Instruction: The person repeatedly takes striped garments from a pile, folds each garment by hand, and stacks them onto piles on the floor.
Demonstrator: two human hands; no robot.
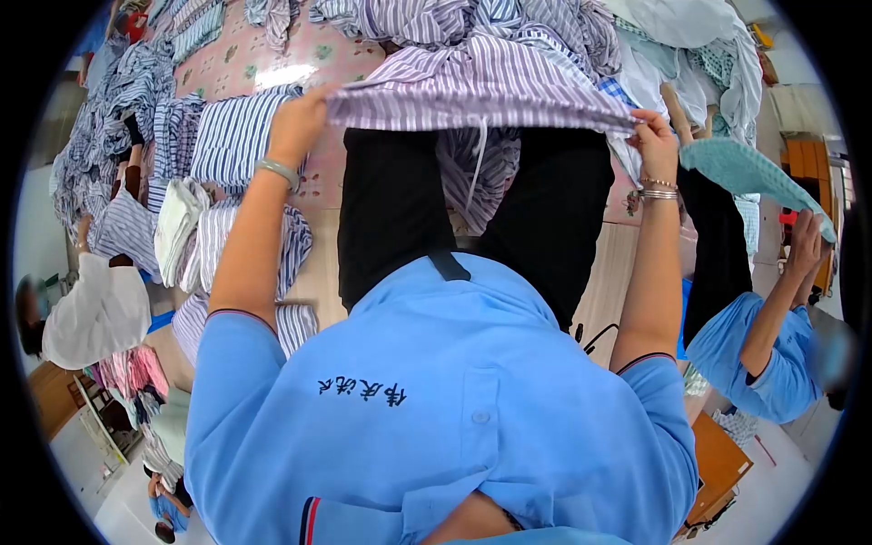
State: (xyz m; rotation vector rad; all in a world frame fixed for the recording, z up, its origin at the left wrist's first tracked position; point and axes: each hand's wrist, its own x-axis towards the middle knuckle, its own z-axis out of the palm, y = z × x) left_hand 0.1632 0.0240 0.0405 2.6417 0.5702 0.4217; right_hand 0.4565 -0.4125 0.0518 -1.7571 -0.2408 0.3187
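Note:
A pair of purple-and-white striped drawstring trousers (472, 80) stretches across in front of me, its waistband pulled nearly straight. My left hand (300, 123) is closed on the left end of the band. At the right end, my right hand (656, 141) pinches the cloth between thumb and fingers. A white drawstring (478, 154) hangs from the middle of the band. The rest of the garment lies bunched on the table beyond, and its lower part is hidden among other striped cloth.
A pink flowered tabletop (238, 62) carries heaps of striped clothes (109, 100). Folded blue-striped garments (234, 136) and a white folded stack (182, 227) lie left. One co-worker (758, 350) at right holds green checked cloth (749, 168); another person (100, 304) works at left.

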